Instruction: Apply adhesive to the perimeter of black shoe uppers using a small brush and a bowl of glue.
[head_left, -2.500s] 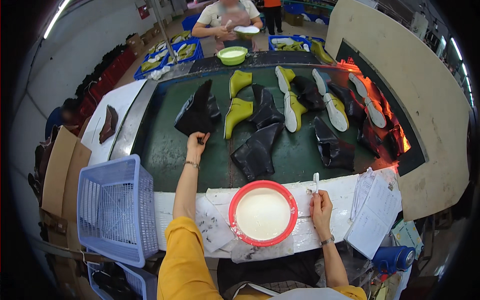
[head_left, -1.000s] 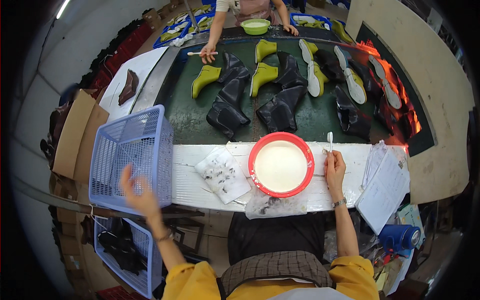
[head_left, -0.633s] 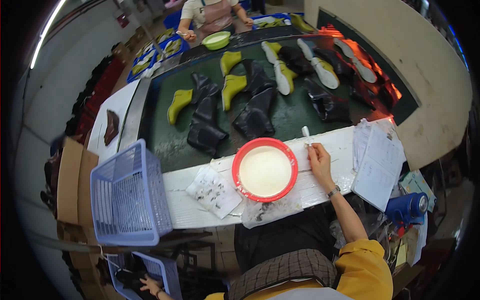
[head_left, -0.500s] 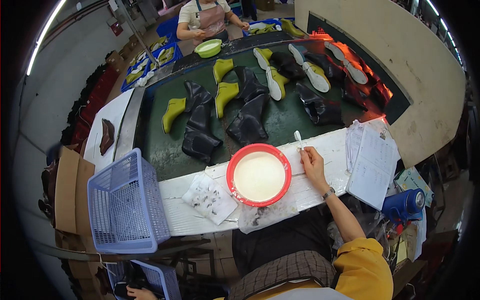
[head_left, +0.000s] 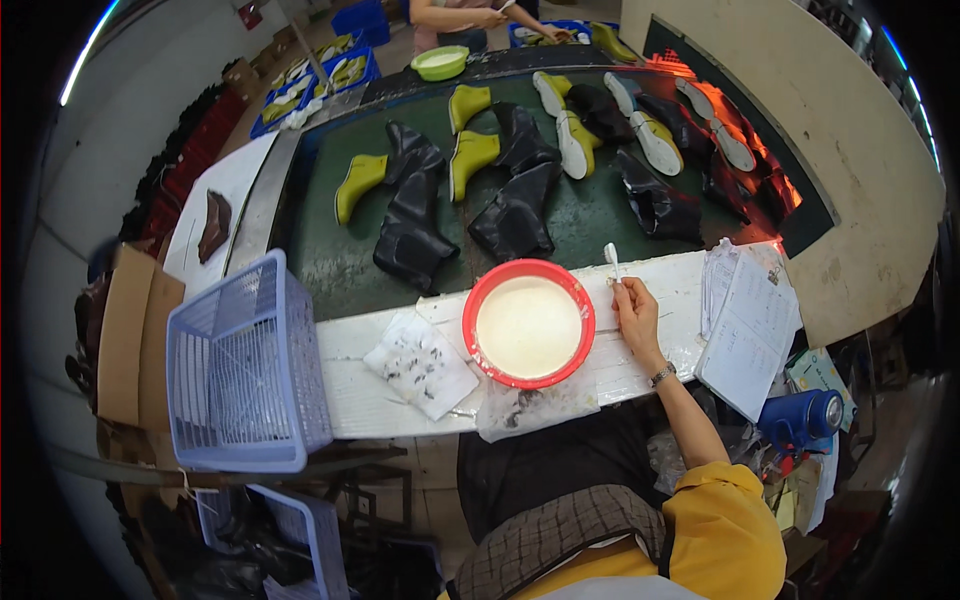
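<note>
My right hand is closed round the handle of a white toothbrush, its bristle head pointing away from me. It hovers over the white ledge, just right of a red bowl of creamy white liquid. Beyond the ledge, black leather boot uppers and yellow-green boot lasts or liners lie in rows on a dark green conveyor belt. My left hand is out of view. At lower left, a lower blue basket holds dark boot pieces.
An upper blue-violet basket stands on the left. A stained white cloth lies beside the bowl. Papers and a blue flask sit at right. Across the belt, a co-worker handles things near a green bowl.
The view has shifted, so the belt and bowl appear higher. My left hand, earlier at the lower basket, has left the picture. My right hand still grips the toothbrush near the bowl.
</note>
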